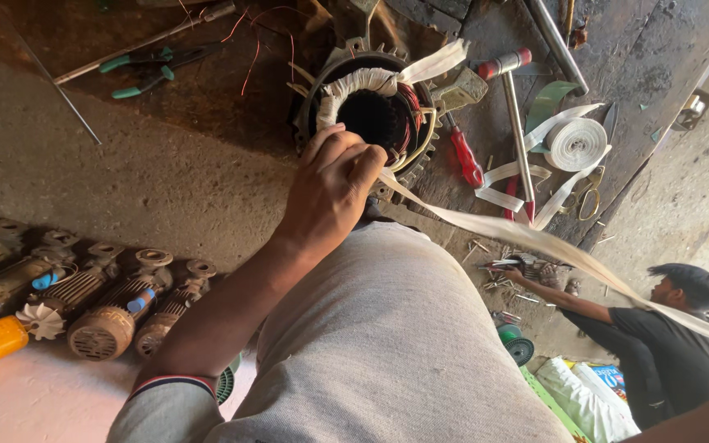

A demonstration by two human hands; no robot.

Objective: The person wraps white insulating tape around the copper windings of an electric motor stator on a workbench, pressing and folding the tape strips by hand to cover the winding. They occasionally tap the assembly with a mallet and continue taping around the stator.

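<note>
L hand [331, 190] fingers curled shut, pinching white cloth tape [486, 226] at rim of motor stator [371, 111], which sits mid tabletop [166, 172]. Tape strip runs taut off to R edge of frame; R hand itself out of view, only forearm at corner, fingers can't tell. Near stator: tape roll [576, 143], red screwdriver [465, 160], hammer [514, 115], green pliers [145, 70]. Another person [658, 336] crouches beyond.

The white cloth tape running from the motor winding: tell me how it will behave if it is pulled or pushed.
The white tape probably stays floppy: it sags and twists across the view. It looks thin and light, like the roll lying flat. Pushing would likely just buckle it; only pulling from the winding keeps it straight.
</note>
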